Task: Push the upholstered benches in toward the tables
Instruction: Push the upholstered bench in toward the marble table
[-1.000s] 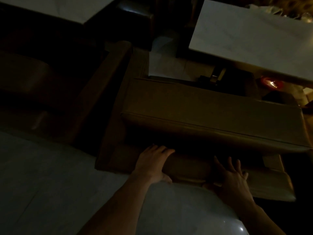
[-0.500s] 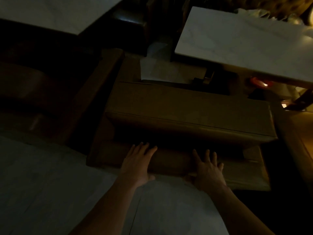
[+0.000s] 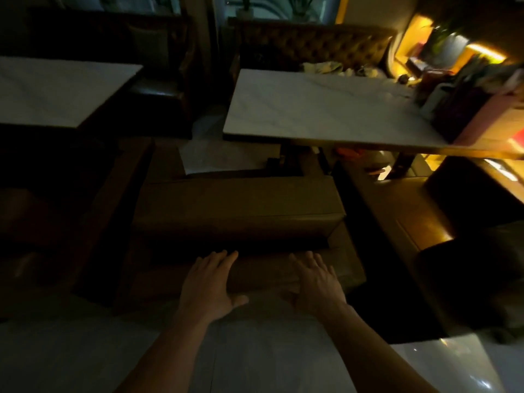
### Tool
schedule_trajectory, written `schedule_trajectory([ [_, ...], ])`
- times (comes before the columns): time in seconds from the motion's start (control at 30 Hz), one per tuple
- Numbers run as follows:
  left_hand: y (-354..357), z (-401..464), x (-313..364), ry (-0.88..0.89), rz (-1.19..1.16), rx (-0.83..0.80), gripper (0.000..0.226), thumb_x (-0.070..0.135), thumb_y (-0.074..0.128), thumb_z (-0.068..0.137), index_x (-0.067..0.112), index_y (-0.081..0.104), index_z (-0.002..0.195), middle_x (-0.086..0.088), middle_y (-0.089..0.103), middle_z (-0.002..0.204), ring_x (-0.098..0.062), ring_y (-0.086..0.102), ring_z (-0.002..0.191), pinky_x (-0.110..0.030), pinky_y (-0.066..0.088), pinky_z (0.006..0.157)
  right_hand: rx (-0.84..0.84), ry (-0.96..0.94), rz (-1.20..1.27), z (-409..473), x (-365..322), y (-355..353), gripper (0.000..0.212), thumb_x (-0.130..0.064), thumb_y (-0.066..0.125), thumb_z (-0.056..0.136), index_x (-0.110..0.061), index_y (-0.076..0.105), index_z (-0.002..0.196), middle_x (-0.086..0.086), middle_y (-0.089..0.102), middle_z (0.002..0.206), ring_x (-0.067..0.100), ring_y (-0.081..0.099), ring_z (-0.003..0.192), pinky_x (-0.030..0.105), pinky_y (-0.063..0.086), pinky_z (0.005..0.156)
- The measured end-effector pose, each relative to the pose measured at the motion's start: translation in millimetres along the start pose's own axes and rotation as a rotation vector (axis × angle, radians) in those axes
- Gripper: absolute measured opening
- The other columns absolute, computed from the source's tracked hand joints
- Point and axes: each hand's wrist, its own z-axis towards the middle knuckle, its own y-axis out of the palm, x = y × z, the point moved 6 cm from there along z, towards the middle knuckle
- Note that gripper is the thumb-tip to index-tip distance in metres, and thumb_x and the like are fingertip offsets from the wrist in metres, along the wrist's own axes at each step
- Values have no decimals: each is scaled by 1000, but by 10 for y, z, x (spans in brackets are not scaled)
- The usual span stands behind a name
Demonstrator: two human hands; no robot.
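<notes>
A tan upholstered bench (image 3: pixel 238 202) stands in front of me in dim light, its far edge near the white marble table (image 3: pixel 320 109). My left hand (image 3: pixel 208 282) lies flat with straight fingers against the bench's lower back panel. My right hand (image 3: pixel 317 279) presses the same panel a little to the right, fingers spread. Both palms touch the panel near the floor.
A second white table (image 3: pixel 56 89) stands at the left with a dark bench (image 3: pixel 37 219) before it. Another tan bench (image 3: pixel 408 211) sits to the right. A tufted booth seat (image 3: pixel 312 49) lines the back wall. Bags and clutter (image 3: pixel 465 89) crowd the right table's end.
The view has lifted and now shows more of the tables and back wall. Both hands stay flat on the bench's lower panel, now closer together, and the bench looks nearer the table.
</notes>
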Motion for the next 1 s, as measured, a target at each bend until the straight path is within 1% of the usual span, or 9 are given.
schedule_trajectory([
  [0.13, -151, -126, 291, 70, -29, -18, 107, 77, 63, 71, 38, 7, 154, 6, 10, 164, -21, 8, 150, -45, 10, 120, 55, 56, 8, -445, 105, -268, 95, -64, 60, 85, -34, 7, 158, 10, 1, 168, 31, 0, 154, 53, 12, 124],
  [0.27, -260, -254, 621, 146, -66, -4, 108, 79, 63, 69, 39, 9, 154, 8, 12, 163, -20, 10, 149, -44, 13, 119, 95, 120, 0, -887, 288, -512, 95, -64, 60, 86, -33, 7, 158, 9, 0, 168, 31, -3, 154, 54, 10, 124],
  [0.4, -370, -321, 1040, 232, -82, 15, 108, 78, 64, 69, 39, 9, 154, 8, 12, 163, -20, 12, 149, -44, 13, 119, 171, 186, 19, -1241, 525, -742, 92, -51, 64, 89, -35, 5, 158, 10, -2, 167, 32, -4, 154, 53, 7, 124],
  [0.43, -393, -328, 1150, 250, -82, 19, 108, 78, 64, 69, 39, 9, 154, 7, 12, 163, -20, 11, 149, -44, 12, 120, 195, 201, 20, -1317, 600, -794, 92, -51, 64, 89, -35, 5, 158, 10, -2, 167, 32, -4, 154, 53, 7, 124],
  [0.5, -417, -333, 1387, 287, -77, 25, 108, 76, 64, 70, 38, 8, 154, 7, 11, 163, -20, 11, 149, -43, 11, 120, 239, 224, 31, -1471, 777, -885, 92, -57, 62, 89, -36, 4, 158, 10, -2, 167, 32, -3, 154, 52, 7, 124],
  [0.77, -268, -402, 2691, 446, -65, 40, 106, 74, 67, 69, 40, 11, 152, 9, 16, 162, -18, 16, 147, -43, 19, 119, 286, 369, 101, -2174, 1923, -1020, 94, -69, 57, 85, -38, 5, 157, 8, -3, 167, 32, -3, 154, 53, 7, 122],
  [0.9, -14, -471, 3396, 462, -40, 13, 106, 75, 67, 68, 40, 11, 152, 8, 16, 162, -18, 17, 147, -43, 24, 116, 291, 411, 105, -2496, 2647, -1064, 95, -71, 55, 84, -37, 5, 157, 10, -2, 167, 33, -2, 154, 52, 9, 122],
  [1.0, 223, -565, 3958, 454, -20, -3, 107, 79, 64, 68, 40, 11, 152, 7, 16, 162, -19, 18, 147, -47, 26, 116, 328, 423, 124, -2740, 3229, -1052, 96, -73, 55, 83, -38, 7, 157, 9, 0, 168, 32, 0, 154, 53, 10, 122],
])
